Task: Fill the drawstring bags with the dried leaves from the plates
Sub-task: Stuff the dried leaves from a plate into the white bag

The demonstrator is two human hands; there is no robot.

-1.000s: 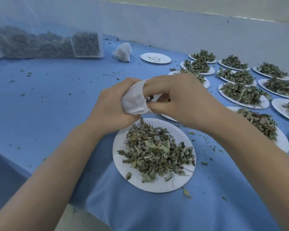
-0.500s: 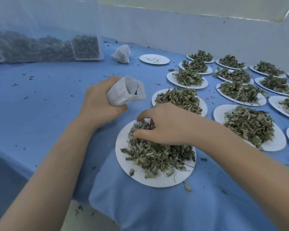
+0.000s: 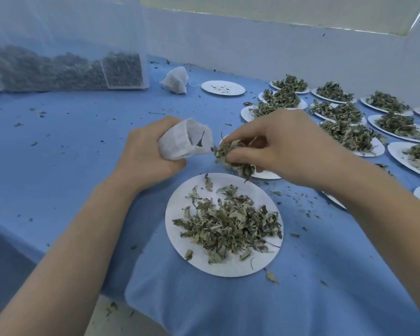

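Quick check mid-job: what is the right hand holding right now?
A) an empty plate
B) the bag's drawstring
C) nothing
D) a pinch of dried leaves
D: the right hand pinches a clump of dried leaves just beside the open mouth of the drawstring bag.

Bare blue cloth (image 3: 66, 151) left; crowded plates (image 3: 349, 132) right

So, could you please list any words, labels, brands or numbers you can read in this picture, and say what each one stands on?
None: no readable text shows anywhere.
The white drawstring bag, the paper plates and the clear bin of leaves all appear unmarked.
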